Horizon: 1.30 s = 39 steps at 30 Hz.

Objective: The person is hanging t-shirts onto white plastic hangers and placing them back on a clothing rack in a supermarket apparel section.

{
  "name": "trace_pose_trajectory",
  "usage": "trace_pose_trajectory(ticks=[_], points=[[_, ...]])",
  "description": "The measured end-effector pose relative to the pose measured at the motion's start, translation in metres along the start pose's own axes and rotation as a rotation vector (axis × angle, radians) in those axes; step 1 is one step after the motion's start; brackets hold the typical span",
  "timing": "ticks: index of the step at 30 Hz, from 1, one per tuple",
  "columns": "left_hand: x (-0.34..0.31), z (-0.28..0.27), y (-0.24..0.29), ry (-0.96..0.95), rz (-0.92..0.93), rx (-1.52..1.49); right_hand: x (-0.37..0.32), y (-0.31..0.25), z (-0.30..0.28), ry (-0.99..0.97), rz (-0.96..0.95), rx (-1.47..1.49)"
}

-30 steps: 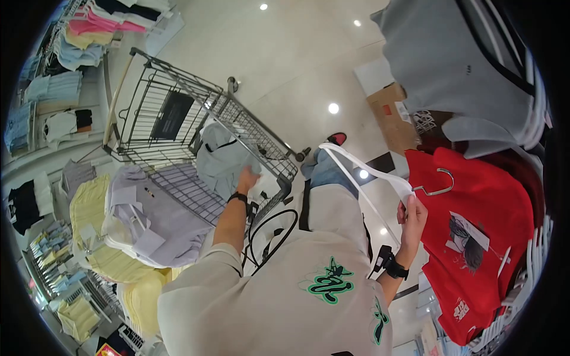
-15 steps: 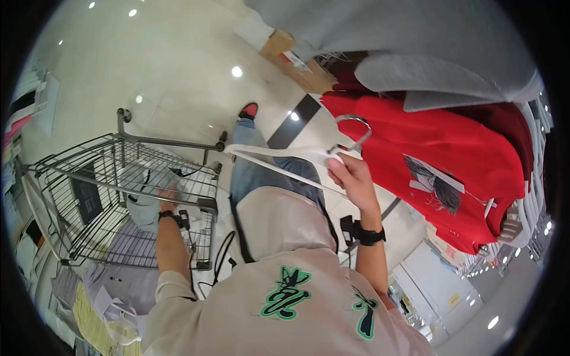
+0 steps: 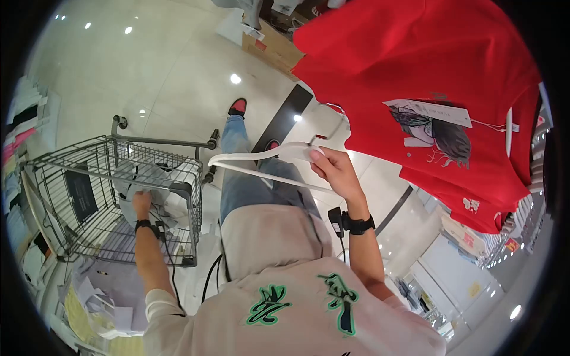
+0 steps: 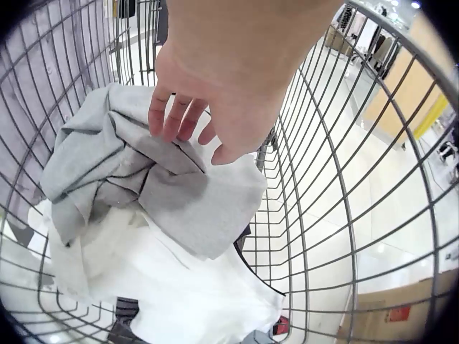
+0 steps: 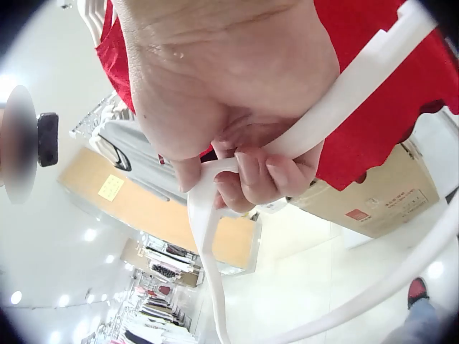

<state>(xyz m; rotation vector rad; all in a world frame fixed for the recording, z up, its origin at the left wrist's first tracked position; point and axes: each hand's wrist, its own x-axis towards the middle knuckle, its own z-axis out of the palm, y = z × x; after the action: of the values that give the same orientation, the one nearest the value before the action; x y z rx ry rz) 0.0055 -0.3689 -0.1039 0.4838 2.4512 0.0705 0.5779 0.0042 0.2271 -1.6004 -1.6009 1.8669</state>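
My right hand grips a white hanger at its neck, thumb on top, the metal hook pointing up and right. In the right wrist view its fingers curl round the white plastic, and no garment hangs from it. My left hand reaches inside the wire shopping cart. Its loose fingers rest over a crumpled grey garment, the thumb held apart. A white garment with dark edging lies beside and under the grey one.
Red shirts with a printed figure and a paper tag hang on the right, close to the hanger's hook. A cardboard box stands on the floor beyond. Lavender clothing is beside the cart at lower left.
The head view has swung right, bringing the red shirts nearer and the cart further left. My right hand still grips the hanger. My left hand stays in the cart at the grey garment.
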Motion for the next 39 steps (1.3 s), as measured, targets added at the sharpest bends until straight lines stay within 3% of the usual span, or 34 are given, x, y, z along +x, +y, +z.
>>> trace_pose_trajectory(ticks=[1, 5, 7, 10, 14, 16, 20, 23, 25, 26, 28, 30, 32, 33, 34, 36, 38, 39], points=[[-0.004, -0.015, 0.000, 0.091, 0.126, 0.162, -0.002, 0.011, -0.002, 0.026, 0.018, 0.025], [-0.060, -0.087, 0.036, 0.041, 0.039, 0.281, 0.000, 0.083, -0.007, 0.120, 0.084, 0.281], [-0.087, -0.089, 0.061, 0.016, 0.048, 0.338, 0.014, 0.129, -0.024, 0.195, 0.088, 0.261], [-0.108, -0.111, -0.002, 0.051, 0.037, 0.456, 0.025, 0.212, -0.002, 0.248, 0.109, 0.321], [-0.069, -0.072, 0.032, -0.039, 0.036, 0.557, 0.087, 0.368, 0.010, 0.473, 0.224, 0.149], [-0.050, -0.034, 0.051, -0.062, 0.051, 0.531, 0.084, 0.390, -0.006, 0.416, 0.274, -0.024], [-0.060, -0.050, 0.057, -0.078, 0.087, 0.376, 0.092, 0.462, -0.009, 0.305, 0.420, -0.153], [-0.057, -0.068, 0.057, -0.099, 0.101, 0.119, 0.118, 0.528, 0.020, 0.190, 0.541, -0.127], [-0.071, -0.078, 0.082, -0.121, -0.141, -0.223, 0.140, 0.534, 0.017, 0.137, 0.579, -0.125], [-0.065, -0.087, 0.066, -0.122, -0.148, -0.212, 0.141, 0.550, 0.022, 0.129, 0.600, -0.108], [-0.054, -0.116, 0.025, -0.251, -0.222, -0.612, 0.161, 0.511, 0.019, 0.164, 0.583, -0.121], [-0.061, -0.121, 0.027, -0.195, -0.182, -0.516, 0.178, 0.498, 0.009, 0.158, 0.560, -0.089], [-0.038, -0.118, 0.015, -0.100, -0.407, -0.290, 0.192, 0.514, 0.004, 0.198, 0.527, -0.053], [0.003, -0.115, -0.034, -0.107, -0.420, -0.080, 0.196, 0.497, 0.006, 0.187, 0.509, -0.034], [0.013, -0.114, -0.033, -0.108, -0.411, -0.064, 0.206, 0.470, 0.005, 0.177, 0.492, -0.014], [0.029, -0.103, -0.026, 0.230, -0.203, 0.499, 0.211, 0.460, 0.009, 0.181, 0.511, -0.018], [0.062, -0.104, -0.059, -0.016, -0.210, 0.476, 0.214, 0.456, 0.011, 0.191, 0.537, -0.030], [0.061, -0.101, -0.059, 0.012, -0.188, 0.455, 0.217, 0.457, 0.011, 0.168, 0.521, -0.052]])
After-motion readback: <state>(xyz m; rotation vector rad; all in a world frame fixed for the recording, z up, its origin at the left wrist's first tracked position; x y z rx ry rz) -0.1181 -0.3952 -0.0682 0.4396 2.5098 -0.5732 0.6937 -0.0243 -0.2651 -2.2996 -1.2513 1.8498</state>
